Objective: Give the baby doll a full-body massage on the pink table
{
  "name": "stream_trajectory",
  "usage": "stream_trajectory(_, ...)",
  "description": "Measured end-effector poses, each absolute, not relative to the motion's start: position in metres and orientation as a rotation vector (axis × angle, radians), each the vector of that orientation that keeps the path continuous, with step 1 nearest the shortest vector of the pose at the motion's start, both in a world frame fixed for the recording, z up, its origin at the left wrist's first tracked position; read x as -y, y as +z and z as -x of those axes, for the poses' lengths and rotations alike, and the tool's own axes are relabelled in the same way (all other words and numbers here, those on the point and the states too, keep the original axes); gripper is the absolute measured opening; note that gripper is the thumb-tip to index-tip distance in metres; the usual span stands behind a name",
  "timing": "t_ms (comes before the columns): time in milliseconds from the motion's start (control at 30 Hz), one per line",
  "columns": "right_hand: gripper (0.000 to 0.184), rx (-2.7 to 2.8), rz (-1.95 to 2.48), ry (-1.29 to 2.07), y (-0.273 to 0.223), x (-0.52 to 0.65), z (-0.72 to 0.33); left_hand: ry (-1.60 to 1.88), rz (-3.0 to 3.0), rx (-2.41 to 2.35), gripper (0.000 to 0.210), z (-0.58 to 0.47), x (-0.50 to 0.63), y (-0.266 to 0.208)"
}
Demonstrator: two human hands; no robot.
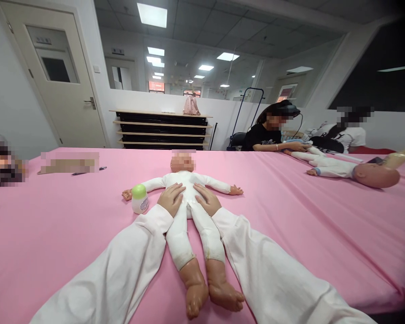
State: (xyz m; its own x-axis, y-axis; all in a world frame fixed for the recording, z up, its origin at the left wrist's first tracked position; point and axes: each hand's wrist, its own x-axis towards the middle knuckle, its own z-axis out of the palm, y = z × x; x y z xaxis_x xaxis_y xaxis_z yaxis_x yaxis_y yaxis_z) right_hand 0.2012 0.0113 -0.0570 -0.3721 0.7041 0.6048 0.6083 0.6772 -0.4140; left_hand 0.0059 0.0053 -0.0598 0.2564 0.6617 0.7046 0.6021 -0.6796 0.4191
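A baby doll (189,182) with a white cloth body lies on its back on the pink sheet (97,216), its feet toward me and its arms spread. My left hand (171,198) rests flat on one side of the doll's belly, fingers stretched out. On the other side lies my right hand (206,198), also flat with its fingers extended. Both hands touch the cloth body and hold nothing. Close to my left hand stands a small white bottle with a green cap (140,199), upright beside the doll's arm.
At the right, a person in a black shirt (265,130) handles another baby doll (340,166); a person in white (354,135) sits beyond. A pale bottle (396,158) lies near that doll's head. A pen (89,171) lies at the left. Shelves (162,130) stand behind the table.
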Motion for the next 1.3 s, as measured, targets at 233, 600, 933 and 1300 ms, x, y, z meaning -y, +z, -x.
stream_trajectory(233, 0.018, 1.899, 0.863, 0.006, -0.046, 0.002, -0.192, 1.725, -2.444, -1.065, 0.017, -0.009, 0.005, -0.054)
stream_trajectory(600, 0.043, 2.173, 0.818, 0.246, -0.057, -0.014, -0.200, 1.368, -2.500, -1.002, 0.033, -0.009, -0.004, -0.059)
stream_trajectory(933, 0.056, 2.123, 0.881, 0.625, -0.038, -0.036, -0.198, 1.565, -2.502, -0.985, 0.028, -0.010, -0.002, -0.055)
stream_trajectory(1300, 0.046, 2.386, 0.986, 0.424, -0.004, -0.086, -0.154, 1.716, -2.466, -0.810, 0.031, -0.012, -0.001, -0.056)
